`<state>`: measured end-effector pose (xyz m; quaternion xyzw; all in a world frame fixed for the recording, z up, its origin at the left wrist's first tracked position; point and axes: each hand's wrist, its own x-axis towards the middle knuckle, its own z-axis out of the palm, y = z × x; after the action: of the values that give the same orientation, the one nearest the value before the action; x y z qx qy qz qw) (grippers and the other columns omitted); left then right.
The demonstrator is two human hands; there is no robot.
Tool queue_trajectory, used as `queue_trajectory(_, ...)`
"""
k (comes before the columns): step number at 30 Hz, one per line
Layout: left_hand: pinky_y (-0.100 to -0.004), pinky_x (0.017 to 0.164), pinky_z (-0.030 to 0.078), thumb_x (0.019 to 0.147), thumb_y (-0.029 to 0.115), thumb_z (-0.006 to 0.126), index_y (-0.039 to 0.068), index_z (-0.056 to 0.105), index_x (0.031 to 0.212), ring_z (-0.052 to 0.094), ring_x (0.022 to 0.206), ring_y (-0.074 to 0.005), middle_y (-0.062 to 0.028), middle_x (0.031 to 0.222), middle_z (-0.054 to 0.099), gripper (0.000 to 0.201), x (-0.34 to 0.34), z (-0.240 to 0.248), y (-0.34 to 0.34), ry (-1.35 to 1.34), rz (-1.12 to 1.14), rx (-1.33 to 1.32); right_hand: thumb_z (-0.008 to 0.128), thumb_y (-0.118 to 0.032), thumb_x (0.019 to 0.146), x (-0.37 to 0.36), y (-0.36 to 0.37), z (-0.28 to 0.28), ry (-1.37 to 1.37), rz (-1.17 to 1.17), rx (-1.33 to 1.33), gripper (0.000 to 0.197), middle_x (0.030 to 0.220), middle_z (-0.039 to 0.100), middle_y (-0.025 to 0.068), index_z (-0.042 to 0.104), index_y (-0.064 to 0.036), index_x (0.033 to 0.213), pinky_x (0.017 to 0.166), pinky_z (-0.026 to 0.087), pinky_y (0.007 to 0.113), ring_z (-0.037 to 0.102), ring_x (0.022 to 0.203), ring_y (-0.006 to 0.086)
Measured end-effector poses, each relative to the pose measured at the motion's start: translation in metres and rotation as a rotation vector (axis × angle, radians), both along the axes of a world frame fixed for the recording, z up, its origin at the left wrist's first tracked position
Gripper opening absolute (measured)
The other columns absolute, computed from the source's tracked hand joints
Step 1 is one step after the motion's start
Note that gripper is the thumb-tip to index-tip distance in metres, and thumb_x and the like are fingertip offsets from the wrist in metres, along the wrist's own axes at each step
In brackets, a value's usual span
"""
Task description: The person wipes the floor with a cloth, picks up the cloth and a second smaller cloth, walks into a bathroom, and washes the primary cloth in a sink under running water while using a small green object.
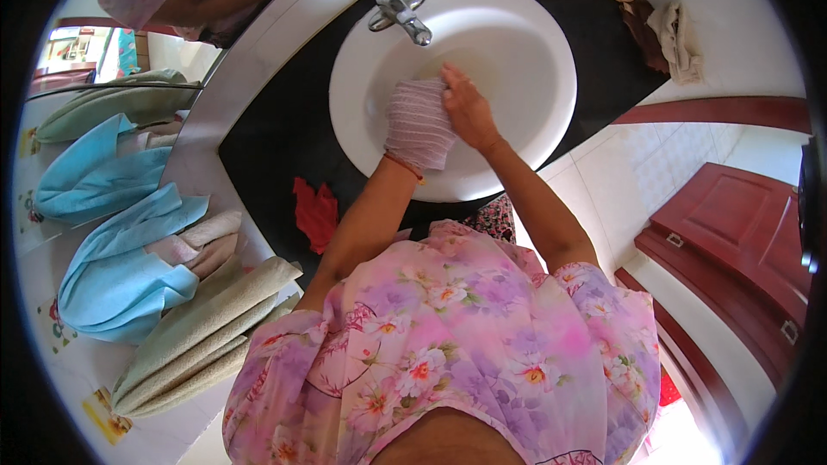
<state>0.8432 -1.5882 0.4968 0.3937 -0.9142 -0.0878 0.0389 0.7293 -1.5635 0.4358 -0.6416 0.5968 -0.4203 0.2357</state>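
Covering my left hand [424,131], a striped cloth [415,105] meets my right hand [467,108] over the basin [538,77]; whether either hand grips, I cannot tell.

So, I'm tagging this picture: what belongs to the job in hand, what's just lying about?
In use:
Pale mauve striped cloth, hiding the left hand
Right hand, against it
White oval basin, beneath both

Lying about:
Crumpled red cloth, on the black countertop
Light-blue towel, beige towel, hanging left
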Motion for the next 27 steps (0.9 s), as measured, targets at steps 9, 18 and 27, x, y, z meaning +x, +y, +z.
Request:
queue_trajectory(9,-0.0415,0.095,0.034,0.087,0.025,0.048,0.008,0.047,0.116,0.048,0.107,-0.0243,-0.0119,0.116,0.051,0.034,0.002,-0.022,0.002,0.491,-0.006,0.334,0.042,-0.018,0.084,-0.004,-0.009,0.006,0.209,0.088,0.163,0.042,0.130,0.042,0.0219,0.044,0.0018,0.121,0.102,0.030,0.044,0.041,0.116,0.0383)
queue_trajectory(18,-0.0377,0.082,0.040,0.082,0.022,0.050,0.006,0.053,0.105,0.055,0.092,-0.0250,-0.0116,0.102,0.057,0.028,0.020,0.000,0.010,0.322,-0.006,-0.070,0.044,-0.021,0.084,0.047,0.019,0.056,0.094,0.262,-0.272,0.038,0.127,0.045,0.0179,0.049,-0.0032,0.118,0.104,0.026,0.044,0.040,0.121,0.0326)
queue_trajectory(27,-0.0412,0.077,0.043,0.072,0.022,0.060,0.010,0.061,0.082,0.059,0.079,-0.0262,-0.0060,0.077,0.062,0.015,-0.009,0.025,-0.005,0.255,-0.037,0.039,0.047,-0.035,0.088,0.004,-0.017,-0.044,-0.338,-0.443,0.248,0.033,0.089,0.060,0.0141,0.058,-0.0038,0.091,0.071,0.044,0.042,0.056,0.080,0.0346)
